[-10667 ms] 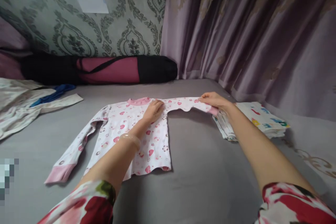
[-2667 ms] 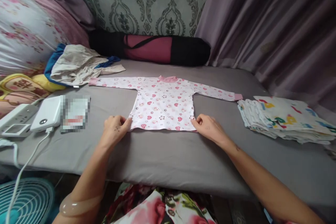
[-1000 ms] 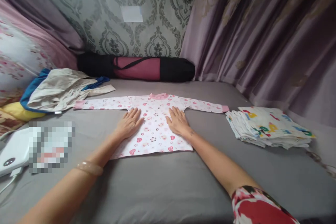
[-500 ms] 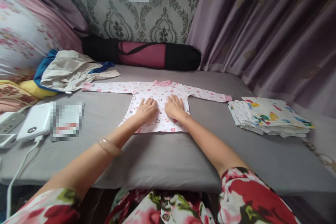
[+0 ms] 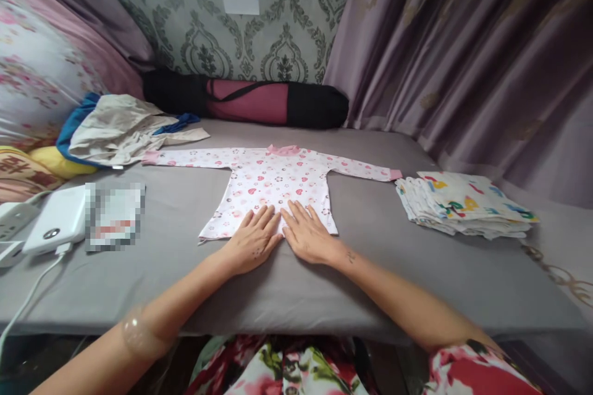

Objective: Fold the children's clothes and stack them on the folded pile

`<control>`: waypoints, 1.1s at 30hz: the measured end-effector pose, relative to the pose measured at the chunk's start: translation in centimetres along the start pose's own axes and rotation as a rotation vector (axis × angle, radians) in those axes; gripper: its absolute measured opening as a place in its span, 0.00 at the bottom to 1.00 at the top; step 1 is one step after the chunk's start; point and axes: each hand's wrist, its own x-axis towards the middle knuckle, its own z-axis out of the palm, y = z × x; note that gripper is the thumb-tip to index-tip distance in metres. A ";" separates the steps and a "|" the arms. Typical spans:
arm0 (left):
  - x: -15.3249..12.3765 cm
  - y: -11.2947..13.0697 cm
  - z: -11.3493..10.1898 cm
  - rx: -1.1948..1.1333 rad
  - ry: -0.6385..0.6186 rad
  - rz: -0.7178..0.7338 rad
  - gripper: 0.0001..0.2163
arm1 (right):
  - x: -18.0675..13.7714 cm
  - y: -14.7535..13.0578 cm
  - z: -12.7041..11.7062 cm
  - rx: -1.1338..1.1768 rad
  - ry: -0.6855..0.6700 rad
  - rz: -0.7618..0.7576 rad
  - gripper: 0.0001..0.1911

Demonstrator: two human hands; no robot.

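Left hand (image 5: 256,239) and right hand (image 5: 306,236) — flat, spread — on a smooth, heart-printed, T-shaped shirt (image 5: 278,180)

Through my feed, a grey sheet (image 5: 176,216) covers the flat surface, and I see the printed shirt (image 5: 278,182) spread out on it. Beyond the shirt's collar lies a long bag (image 5: 264,108). Right of the shirt sits a folded stack (image 5: 467,207); left of it, I have rumpled clothing (image 5: 120,126), a blurred packet (image 5: 115,216) and a white corded device (image 5: 58,216).
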 end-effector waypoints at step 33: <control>-1.0 -6.1 -3.5 -0.118 0.083 0.050 0.14 | -0.7 8.4 -4.3 0.460 0.102 -0.023 0.14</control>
